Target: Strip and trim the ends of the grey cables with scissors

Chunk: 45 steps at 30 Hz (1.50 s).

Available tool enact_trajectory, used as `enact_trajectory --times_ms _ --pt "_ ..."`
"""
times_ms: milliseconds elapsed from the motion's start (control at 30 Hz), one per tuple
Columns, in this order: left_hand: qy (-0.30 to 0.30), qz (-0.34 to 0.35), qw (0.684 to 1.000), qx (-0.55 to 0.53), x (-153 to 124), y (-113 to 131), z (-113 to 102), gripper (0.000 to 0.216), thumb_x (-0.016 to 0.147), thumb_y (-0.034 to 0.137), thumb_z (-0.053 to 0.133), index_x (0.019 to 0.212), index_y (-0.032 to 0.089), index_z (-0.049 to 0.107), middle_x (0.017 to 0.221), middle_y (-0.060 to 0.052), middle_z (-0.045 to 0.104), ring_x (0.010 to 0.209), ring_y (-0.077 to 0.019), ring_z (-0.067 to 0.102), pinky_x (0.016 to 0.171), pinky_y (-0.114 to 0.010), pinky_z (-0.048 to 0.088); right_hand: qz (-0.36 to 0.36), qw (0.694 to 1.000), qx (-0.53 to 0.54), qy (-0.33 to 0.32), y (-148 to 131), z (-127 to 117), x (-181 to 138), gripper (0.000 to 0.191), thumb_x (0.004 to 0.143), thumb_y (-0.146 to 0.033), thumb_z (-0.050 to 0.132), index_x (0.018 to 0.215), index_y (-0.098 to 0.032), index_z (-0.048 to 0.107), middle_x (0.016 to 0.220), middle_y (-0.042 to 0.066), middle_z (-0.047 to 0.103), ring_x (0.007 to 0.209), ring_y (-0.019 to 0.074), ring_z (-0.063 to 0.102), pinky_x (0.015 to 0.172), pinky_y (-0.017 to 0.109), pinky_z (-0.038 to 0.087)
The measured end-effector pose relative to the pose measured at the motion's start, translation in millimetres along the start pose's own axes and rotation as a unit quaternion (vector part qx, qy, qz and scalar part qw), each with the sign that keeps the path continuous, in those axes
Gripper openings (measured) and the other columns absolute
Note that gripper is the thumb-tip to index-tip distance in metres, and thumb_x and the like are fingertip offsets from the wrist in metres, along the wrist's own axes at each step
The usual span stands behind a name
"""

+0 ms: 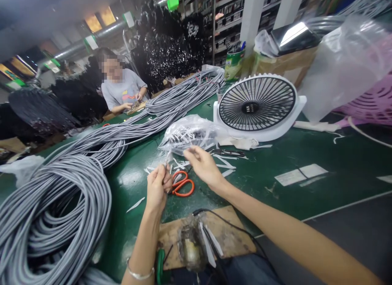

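Note:
My left hand [158, 183] is closed in a pinch. A thin pale piece shows at its fingertips, too small to name. Just right of it, my right hand [202, 164] has its thumb and fingers pressed together in front of a clear plastic bag [190, 128]; what they hold, if anything, cannot be made out. Between and below the hands lie orange-handled scissors [183, 183], their blades partly hidden by my left hand. White strips [225, 164] are scattered around the bag, and dark tweezers or a similar slim tool [229, 153] lies behind my right hand.
Coiled grey cables [76, 183] cover the left side and run to the back. A white fan [255, 107] stands behind, beside a pink basket [367, 97]. A stained board [235, 232] with a dark cord lies in front of me. Across the table a person [122, 87] handles something small.

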<state>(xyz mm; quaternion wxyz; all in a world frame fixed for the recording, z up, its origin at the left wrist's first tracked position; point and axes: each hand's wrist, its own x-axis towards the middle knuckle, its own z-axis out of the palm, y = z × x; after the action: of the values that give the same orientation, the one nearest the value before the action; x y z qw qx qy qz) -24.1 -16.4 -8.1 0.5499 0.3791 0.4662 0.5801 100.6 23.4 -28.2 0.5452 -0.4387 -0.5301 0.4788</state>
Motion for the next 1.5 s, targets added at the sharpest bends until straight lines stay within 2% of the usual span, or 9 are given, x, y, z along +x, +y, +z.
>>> enact_trajectory --times_ms 100,233,500,667,800,1000,1100,1267,1500 --pt "0.014 0.001 1.000 -0.003 0 0 0 0.048 0.055 0.055 0.073 0.066 0.015 0.048 0.042 0.012 0.025 0.034 0.0007 0.013 0.033 -0.012 0.009 -0.119 0.980 -0.146 -0.067 -4 -1 -8 0.025 0.084 -0.034 0.043 0.071 -0.018 0.056 0.056 -0.002 0.053 0.051 0.0097 0.044 0.052 0.021 0.032" --pt "0.004 0.005 1.000 0.017 0 -3 0 0.047 0.056 0.055 0.072 0.064 0.015 0.049 0.042 0.012 0.024 0.034 0.0004 0.013 0.033 -0.013 0.009 -0.174 0.954 -0.229 -0.084 -8 1 -16 0.028 0.086 -0.024 0.041 0.067 -0.017 0.059 0.056 -0.001 0.056 0.048 0.0092 0.043 0.051 0.021 0.030" --pt "-0.020 0.023 0.995 0.100 -3 -8 0 0.049 0.062 0.061 0.064 0.058 0.016 0.046 0.044 0.011 0.021 0.036 -0.0011 0.013 0.035 -0.016 0.011 -0.179 0.949 -0.248 -0.075 -9 -1 -15 0.025 0.085 -0.021 0.044 0.066 -0.017 0.060 0.055 -0.001 0.058 0.045 0.0087 0.043 0.049 0.020 0.029" --pt "-0.104 0.059 0.970 0.210 -10 -9 -1 0.045 0.071 0.056 0.059 0.058 0.013 0.054 0.046 0.006 0.033 0.041 -0.0038 0.025 0.039 -0.018 0.020 -0.103 0.955 -0.271 -0.055 1 -6 2 0.029 0.084 -0.022 0.040 0.057 -0.018 0.051 0.049 -0.002 0.052 0.047 0.0101 0.045 0.050 0.021 0.029" --pt "-0.013 0.099 0.975 0.200 -7 -2 -5 0.038 0.070 0.050 0.062 0.072 0.013 0.065 0.048 0.005 0.041 0.041 -0.0044 0.030 0.039 -0.018 0.024 -0.111 0.976 -0.188 0.002 -2 -9 8 0.029 0.084 -0.028 0.038 0.059 -0.018 0.049 0.051 -0.002 0.049 0.048 0.0100 0.045 0.051 0.022 0.031" --pt "0.055 0.131 0.969 0.203 -6 5 -9 0.027 0.061 0.038 0.070 0.073 0.013 0.071 0.051 0.000 0.055 0.049 -0.0103 0.049 0.047 -0.021 0.039 -0.081 0.993 -0.051 -0.063 -7 0 -2 0.024 0.074 -0.035 0.049 0.059 -0.016 0.054 0.054 -0.001 0.051 0.050 0.0100 0.043 0.050 0.023 0.033" --pt "0.065 0.134 0.966 0.213 -6 5 -8 0.024 0.060 0.035 0.070 0.071 0.013 0.072 0.054 -0.001 0.060 0.052 -0.0113 0.053 0.048 -0.021 0.042 -0.004 0.991 0.097 -0.092 -9 2 -4 0.015 0.065 -0.029 0.057 0.071 -0.015 0.062 0.059 -0.002 0.054 0.053 0.0091 0.045 0.051 0.022 0.035" --pt "0.055 0.113 0.971 0.204 -5 3 -6 0.024 0.058 0.034 0.072 0.068 0.012 0.072 0.051 -0.001 0.060 0.042 -0.0071 0.046 0.041 -0.018 0.038 0.110 0.957 0.239 -0.124 -18 -2 -4 0.032 0.056 -0.019 0.064 0.088 -0.014 0.064 0.065 -0.003 0.061 0.046 0.0040 0.040 0.044 0.018 0.031" --pt "0.059 0.136 0.959 0.241 -5 -1 -4 0.018 0.058 0.029 0.071 0.067 0.013 0.073 0.051 -0.001 0.062 0.042 -0.0080 0.048 0.042 -0.019 0.040 0.155 0.941 0.279 -0.107 -18 -1 -5 0.041 0.046 -0.019 0.078 0.084 -0.014 0.065 0.062 -0.002 0.065 0.053 0.0081 0.056 0.051 0.019 0.042"
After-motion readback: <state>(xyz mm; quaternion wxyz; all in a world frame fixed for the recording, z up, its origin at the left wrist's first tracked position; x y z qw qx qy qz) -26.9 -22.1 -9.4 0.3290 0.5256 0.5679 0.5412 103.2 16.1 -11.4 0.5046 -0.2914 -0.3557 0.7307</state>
